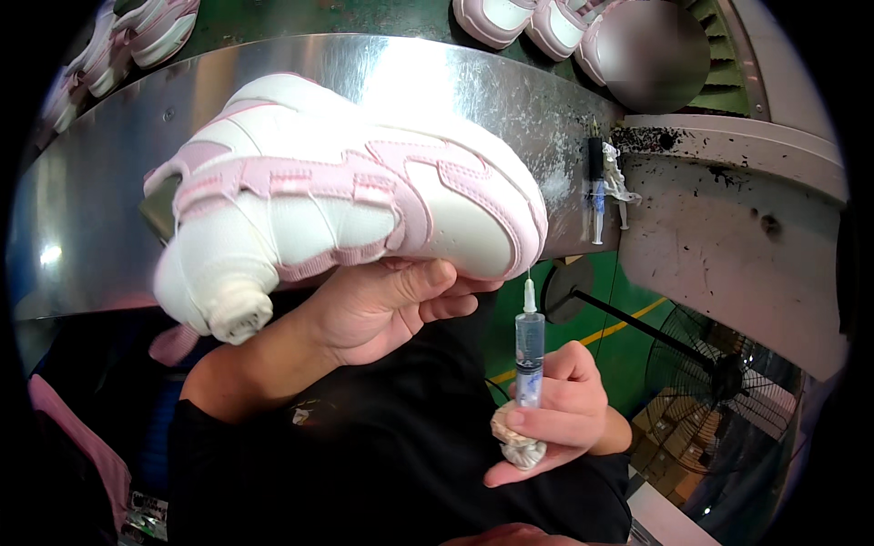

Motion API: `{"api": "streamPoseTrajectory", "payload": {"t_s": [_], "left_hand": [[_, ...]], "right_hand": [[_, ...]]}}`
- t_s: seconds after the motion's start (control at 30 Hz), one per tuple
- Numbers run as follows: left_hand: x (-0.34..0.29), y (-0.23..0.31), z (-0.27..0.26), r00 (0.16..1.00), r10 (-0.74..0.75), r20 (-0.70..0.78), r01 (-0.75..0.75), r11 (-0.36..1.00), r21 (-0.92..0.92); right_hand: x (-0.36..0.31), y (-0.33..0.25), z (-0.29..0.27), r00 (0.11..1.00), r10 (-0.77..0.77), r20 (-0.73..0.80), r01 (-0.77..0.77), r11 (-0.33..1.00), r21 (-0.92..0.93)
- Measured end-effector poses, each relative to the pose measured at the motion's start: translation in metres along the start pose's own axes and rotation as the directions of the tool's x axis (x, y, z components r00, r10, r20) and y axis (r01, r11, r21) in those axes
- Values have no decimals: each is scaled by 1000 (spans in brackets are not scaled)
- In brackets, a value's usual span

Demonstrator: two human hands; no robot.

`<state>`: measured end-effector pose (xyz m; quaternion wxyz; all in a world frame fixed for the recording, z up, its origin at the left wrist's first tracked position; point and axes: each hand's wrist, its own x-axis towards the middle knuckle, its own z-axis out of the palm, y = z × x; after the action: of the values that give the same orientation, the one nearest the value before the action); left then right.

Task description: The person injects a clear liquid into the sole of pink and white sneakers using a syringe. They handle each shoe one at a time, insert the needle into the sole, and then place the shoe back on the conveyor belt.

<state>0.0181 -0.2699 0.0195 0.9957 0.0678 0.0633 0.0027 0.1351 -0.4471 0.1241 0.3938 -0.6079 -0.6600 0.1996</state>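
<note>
- White-and-pink shoe (364, 191), nearest the camera: held up over the metal ledge, tilted on its side, toe pointing right.
- Far left: pink strip (86, 455), low down, partly in the dark rim.
- Metal ledge (91, 209): shiny, curves across behind the shoe, scuffed toward its right end.
- Upper left: more pink-and-white shoes (162, 36) on a green surface past the ledge.
- Left hand (391, 309): clamped on the shoe at its lower side, thumb in front, other fingers partly hidden behind.
- Top, right of middle: another group of similar shoes (496, 20), same green surface.
- Syringe (530, 341): clear barrel, upright, needle up at the toe's lower edge; can't tell if the tip touches or goes in. Crumpled white-and-beige wrap (519, 441) around its bottom end.
- Right hand (564, 405): fingers closed around the syringe, below the shoe's toe.
- Second syringe (598, 196): on the ledge's right end, crumpled white scrap (619, 177) just beside it.
- Boxes (674, 428): lower right, seen partly through the fan.
- Fan (724, 373): black wire cage, over green floor.
- Pale panel (719, 255): right side, black specks along its upper part.
</note>
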Motion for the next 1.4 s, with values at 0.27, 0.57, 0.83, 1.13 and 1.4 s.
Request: {"api": "streamPoseTrajectory", "payload": {"t_s": [0.27,0.57,0.83,1.13,1.4], "left_hand": [[1,7,14,998,55,-8,-56,998,-19],[3,3,15,997,76,-15,-76,996,-42],[-2,6,13,997,36,-65,-38,999,-34],[-147,34,12,734,359,-577,-95,895,435],[-17,154,-2,781,535,-322,-104,620,778]], "right_hand": [[0,13,25,992,-118,-46,106,973,-204],[2,17,32,989,-136,-65,115,960,-254],[-3,10,23,960,-206,-189,161,960,-230],[-31,94,29,942,175,-285,-91,954,286],[-32,103,3,950,290,-115,-250,928,275]]}}
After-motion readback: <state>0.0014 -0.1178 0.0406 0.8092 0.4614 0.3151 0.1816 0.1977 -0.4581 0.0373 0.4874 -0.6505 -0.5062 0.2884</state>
